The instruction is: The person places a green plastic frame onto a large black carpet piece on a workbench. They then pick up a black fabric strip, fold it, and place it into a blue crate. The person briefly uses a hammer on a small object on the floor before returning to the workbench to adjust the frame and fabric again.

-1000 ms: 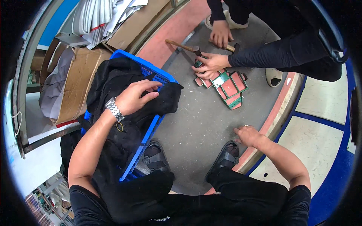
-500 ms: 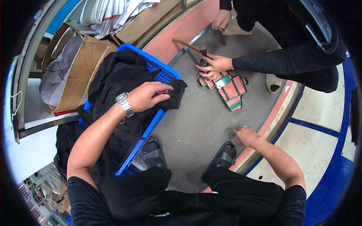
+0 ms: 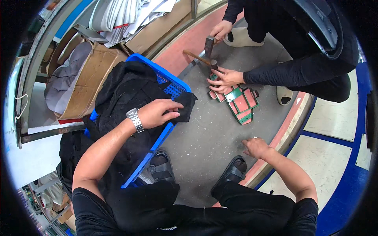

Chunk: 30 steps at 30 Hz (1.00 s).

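Left hand [image 3: 157, 113] flat on black cloth [image 3: 126, 94] — wrist bent

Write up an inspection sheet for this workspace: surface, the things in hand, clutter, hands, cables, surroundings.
Surface: grey speckled floor, bordered by a red strip and blue-and-cream flooring.
Job's things: black garment piled in a blue plastic crate; one corner hangs over the crate's rim.
Clutter: cardboard box with grey fabric beside the crate; stacked pale sheets behind it.
Hands: left hand rests on the black garment at the crate's rim, watch on the wrist; right hand sits low over the floor, holding nothing visible.
Cables: nothing seen.
Surroundings: another person crouches opposite, one hand on a red-and-green flat piece, the other holding a hammer.
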Each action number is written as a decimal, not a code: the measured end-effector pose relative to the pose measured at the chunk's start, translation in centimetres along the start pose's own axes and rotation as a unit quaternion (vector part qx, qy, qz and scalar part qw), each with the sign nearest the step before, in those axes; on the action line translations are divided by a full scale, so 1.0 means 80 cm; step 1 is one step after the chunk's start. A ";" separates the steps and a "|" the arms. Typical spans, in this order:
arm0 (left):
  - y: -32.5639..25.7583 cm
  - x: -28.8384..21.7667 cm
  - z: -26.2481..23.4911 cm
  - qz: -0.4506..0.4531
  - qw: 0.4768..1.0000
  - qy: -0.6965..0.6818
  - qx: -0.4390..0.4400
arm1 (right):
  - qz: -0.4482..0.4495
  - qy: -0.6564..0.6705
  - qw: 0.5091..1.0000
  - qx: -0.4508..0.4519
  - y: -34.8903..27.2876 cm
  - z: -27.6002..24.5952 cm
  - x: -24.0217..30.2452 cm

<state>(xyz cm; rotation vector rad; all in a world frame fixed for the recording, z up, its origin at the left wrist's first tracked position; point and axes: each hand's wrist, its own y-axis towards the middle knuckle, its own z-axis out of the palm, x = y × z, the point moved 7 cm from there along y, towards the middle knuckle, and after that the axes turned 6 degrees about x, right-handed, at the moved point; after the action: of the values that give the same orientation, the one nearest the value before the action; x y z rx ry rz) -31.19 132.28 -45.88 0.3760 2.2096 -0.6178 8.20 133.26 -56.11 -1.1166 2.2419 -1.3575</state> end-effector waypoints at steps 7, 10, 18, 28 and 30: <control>-0.005 -0.030 0.007 0.016 0.999 -0.008 0.033 | 0.010 0.022 1.000 0.005 -0.005 -0.008 -0.006; -0.023 -0.070 0.000 0.036 0.999 -0.007 0.038 | 0.031 0.063 0.997 0.021 -0.007 -0.015 -0.010; -0.191 -0.270 -0.099 -0.086 0.980 -0.177 0.027 | 0.097 0.237 0.966 0.021 -0.120 -0.045 -0.003; -0.442 -0.473 -0.190 -0.231 0.930 -0.270 -0.090 | 0.154 0.517 0.839 -0.075 -0.418 -0.195 0.139; -0.482 -0.502 -0.211 -0.251 0.929 -0.248 -0.108 | 0.050 0.413 0.903 -0.106 -0.468 -0.218 0.176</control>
<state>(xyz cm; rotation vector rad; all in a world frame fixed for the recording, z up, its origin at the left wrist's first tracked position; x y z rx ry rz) -33.42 106.58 6.24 -0.4387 1.8449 -0.6403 6.07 124.09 -13.46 -0.4819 3.0303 -1.8043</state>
